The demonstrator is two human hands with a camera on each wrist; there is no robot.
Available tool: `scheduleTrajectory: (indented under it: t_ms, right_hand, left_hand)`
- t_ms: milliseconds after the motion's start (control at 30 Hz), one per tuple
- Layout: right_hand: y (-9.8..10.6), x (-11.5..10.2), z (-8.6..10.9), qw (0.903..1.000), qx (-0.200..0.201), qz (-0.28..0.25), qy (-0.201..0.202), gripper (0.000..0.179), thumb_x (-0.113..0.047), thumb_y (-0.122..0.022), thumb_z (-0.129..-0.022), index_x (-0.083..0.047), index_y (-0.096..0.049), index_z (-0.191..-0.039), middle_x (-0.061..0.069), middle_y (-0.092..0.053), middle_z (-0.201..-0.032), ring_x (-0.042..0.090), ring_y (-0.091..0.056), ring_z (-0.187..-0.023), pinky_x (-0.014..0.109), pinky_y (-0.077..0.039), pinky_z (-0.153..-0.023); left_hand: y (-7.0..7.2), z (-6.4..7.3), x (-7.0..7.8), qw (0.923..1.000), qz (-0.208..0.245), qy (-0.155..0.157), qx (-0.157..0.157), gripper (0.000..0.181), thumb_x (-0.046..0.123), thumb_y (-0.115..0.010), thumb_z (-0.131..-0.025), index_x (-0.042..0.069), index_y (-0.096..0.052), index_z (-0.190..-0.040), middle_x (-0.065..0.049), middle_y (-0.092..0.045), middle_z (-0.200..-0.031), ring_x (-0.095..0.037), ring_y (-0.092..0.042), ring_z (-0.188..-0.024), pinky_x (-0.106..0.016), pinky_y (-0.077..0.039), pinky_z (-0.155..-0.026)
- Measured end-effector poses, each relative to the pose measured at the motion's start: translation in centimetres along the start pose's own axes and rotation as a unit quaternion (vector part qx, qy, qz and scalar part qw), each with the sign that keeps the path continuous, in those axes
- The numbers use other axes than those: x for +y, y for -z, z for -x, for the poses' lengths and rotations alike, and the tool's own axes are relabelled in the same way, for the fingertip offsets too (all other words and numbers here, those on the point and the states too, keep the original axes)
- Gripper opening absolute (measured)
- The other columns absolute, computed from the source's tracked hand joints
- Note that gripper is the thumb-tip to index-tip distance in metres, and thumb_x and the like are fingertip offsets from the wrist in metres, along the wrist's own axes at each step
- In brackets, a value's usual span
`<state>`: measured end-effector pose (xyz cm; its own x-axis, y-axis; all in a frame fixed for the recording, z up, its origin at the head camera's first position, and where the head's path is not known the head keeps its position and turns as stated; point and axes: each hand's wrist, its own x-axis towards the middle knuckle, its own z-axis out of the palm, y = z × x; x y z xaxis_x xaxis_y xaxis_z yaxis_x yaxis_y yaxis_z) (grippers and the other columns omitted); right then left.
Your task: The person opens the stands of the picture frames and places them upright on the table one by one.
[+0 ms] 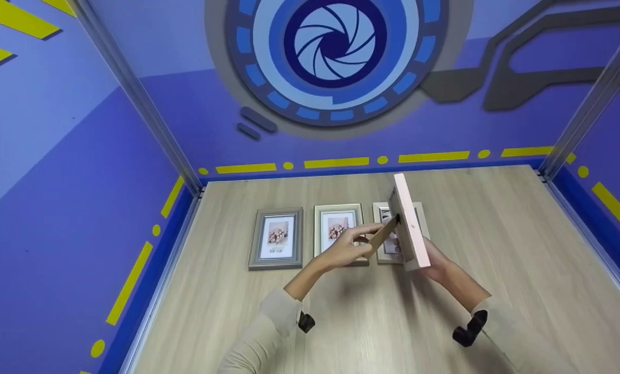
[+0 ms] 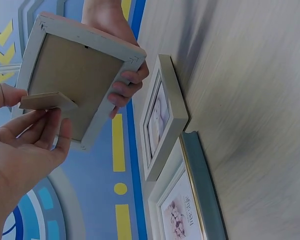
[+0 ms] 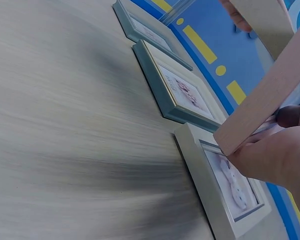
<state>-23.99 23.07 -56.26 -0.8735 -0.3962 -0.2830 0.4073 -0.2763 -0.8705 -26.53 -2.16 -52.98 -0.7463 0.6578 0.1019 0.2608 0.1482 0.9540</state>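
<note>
A pink-edged picture frame is held up over the table, its brown back turned toward the left hand. The right hand grips this frame by one edge, fingers curled round onto the back in the left wrist view. From the back a brown easel stand sticks out at an angle. My left hand pinches that stand between thumb and fingers. The picture side of the held frame is mostly hidden.
Three more frames lie face up in a row on the wood-grain table: a grey one, a champagne one, and a cream one partly behind the held frame. Blue panel walls stand around the table.
</note>
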Motion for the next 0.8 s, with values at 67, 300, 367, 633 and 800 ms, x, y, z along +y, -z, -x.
scheduleTrajectory:
  t_ms: [67, 300, 367, 633, 800]
  right_hand:
    - [0.5, 0.2, -0.2, 0.9997, -0.016, -0.019, 0.007, 0.071, -0.055, -0.072, -0.089, -0.011, -0.042, -0.136, -0.003, -0.060, -0.111, 0.012, -0.057, -0.104, 0.031, -0.049, -0.094]
    - [1.5, 1.3, -1.6, 0.9981, 0.021, -0.057, 0.000, 0.029, -0.025, -0.024, -0.113, -0.017, -0.051, -0.116, -0.003, -0.065, -0.098, 0.010, -0.062, -0.090, 0.030, -0.054, -0.080]
    - [1.5, 1.3, -1.8, 0.9975, 0.034, -0.062, 0.000, 0.030, -0.018, -0.023, -0.112, -0.017, -0.053, -0.115, -0.003, -0.065, -0.096, 0.011, -0.061, -0.088, 0.030, -0.053, -0.079]
    - [1.6, 1.3, -2.0, 0.9971, 0.073, -0.018, 0.008, 0.026, -0.015, -0.032, -0.111, -0.016, -0.050, -0.129, -0.008, -0.063, -0.096, 0.008, -0.057, -0.090, 0.026, -0.049, -0.081]
    - [1.5, 1.3, -2.1, 0.9952, 0.092, 0.006, 0.031, 0.043, -0.016, -0.036, -0.111, -0.001, -0.027, -0.151, -0.010, -0.065, -0.101, 0.005, -0.062, -0.096, 0.024, -0.052, -0.085]
  left_hand:
    - [0.0, 0.0, -0.1, 1.0000, 0.000, 0.001, -0.002, 0.058, 0.005, -0.052, -0.089, 0.002, -0.052, -0.147, -0.018, -0.054, -0.150, -0.014, -0.056, -0.108, -0.024, -0.052, -0.092]
    - [-0.4, -0.1, -0.4, 1.0000, -0.003, 0.001, 0.007, 0.060, 0.000, -0.055, -0.086, 0.001, -0.053, -0.146, -0.020, -0.059, -0.142, -0.015, -0.059, -0.108, -0.026, -0.054, -0.091]
    - [-0.4, -0.1, -0.5, 1.0000, -0.006, -0.002, 0.008, 0.061, -0.001, -0.055, -0.086, 0.001, -0.053, -0.147, -0.020, -0.060, -0.141, -0.017, -0.060, -0.111, -0.027, -0.054, -0.093]
    - [-0.9, -0.5, -0.1, 0.9985, 0.021, 0.006, 0.050, 0.055, 0.003, -0.058, -0.093, 0.007, -0.054, -0.147, -0.014, -0.057, -0.149, -0.030, -0.061, -0.123, -0.034, -0.054, -0.100]
    - [-1.5, -1.0, 0.8, 0.9917, 0.007, 0.009, 0.128, 0.036, 0.012, -0.061, -0.100, 0.004, -0.065, -0.135, -0.015, -0.068, -0.134, -0.026, -0.064, -0.120, -0.028, -0.051, -0.101]
